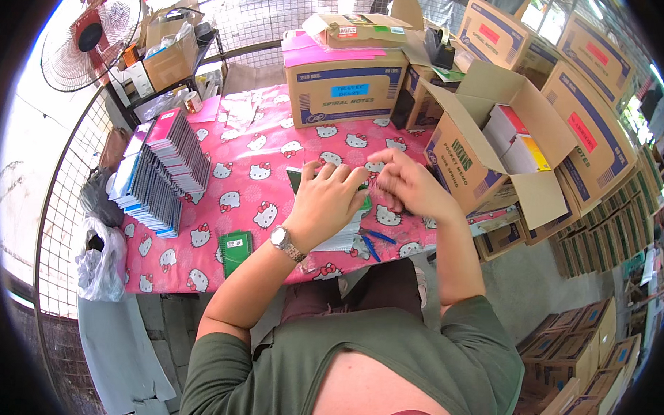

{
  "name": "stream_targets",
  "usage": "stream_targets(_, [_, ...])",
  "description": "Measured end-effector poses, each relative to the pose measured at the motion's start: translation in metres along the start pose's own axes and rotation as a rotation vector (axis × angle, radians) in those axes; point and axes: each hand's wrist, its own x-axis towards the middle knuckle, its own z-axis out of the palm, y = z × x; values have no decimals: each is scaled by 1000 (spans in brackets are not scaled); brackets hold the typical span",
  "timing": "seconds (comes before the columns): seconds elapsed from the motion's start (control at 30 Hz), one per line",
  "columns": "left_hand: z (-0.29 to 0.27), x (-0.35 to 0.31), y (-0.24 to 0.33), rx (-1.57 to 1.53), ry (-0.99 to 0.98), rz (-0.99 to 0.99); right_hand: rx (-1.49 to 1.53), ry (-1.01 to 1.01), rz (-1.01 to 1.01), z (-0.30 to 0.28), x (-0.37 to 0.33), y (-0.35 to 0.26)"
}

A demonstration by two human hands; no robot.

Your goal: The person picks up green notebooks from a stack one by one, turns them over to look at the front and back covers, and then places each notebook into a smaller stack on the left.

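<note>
My left hand, with a wristwatch on its wrist, is closed over a green spiral notebook near the table's front edge. Its fingers hide most of the cover, and white pages show below the palm. My right hand hovers just right of that notebook, its fingers bent and blurred; whether they hold anything cannot be seen. Blue-handled pliers lie to the right of the pages. Another green notebook rests by itself left of my left forearm.
Tall stacks of spiral notebooks stand on the table's left. A closed carton sits at the back, and an open carton with booklets at the right. More cartons are piled beyond it. A fan is at the far left.
</note>
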Motion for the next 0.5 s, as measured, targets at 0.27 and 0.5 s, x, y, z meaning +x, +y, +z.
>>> stream_targets(0.27, [0, 1, -3, -72, -68, -40, -676, 377, -152, 99, 96, 299])
stream_targets(0.5, [7, -13, -16, -16, 31, -185, 568, 112, -163, -21, 94, 148])
